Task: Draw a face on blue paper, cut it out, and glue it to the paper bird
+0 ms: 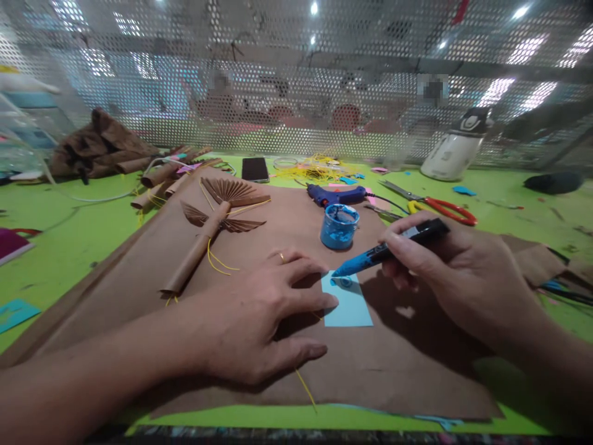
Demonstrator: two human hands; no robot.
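Observation:
My right hand [430, 266] grips a black marker [384, 250] smeared with blue paint. Its blue tip is at the top left of a light blue paper card [347, 309], beside a small painted swirl [343, 282]. My left hand [278, 303] lies with fingers apart, fingertips on the card's left edge. Just behind the card stands a small pot of blue paint [340, 227]. A rolled brown paper figure [199, 253] with pleated fans and yellow string lies left of my left hand. Everything here rests on brown paper [407, 364].
A blue glue gun [336, 195] and orange-handled scissors [435, 207] lie behind the pot. Farther back are a phone [255, 170], yellow string [315, 167] and a white jug [456, 148]. More brown paper rolls [160, 179] lie back left, before a perforated metal screen [296, 105].

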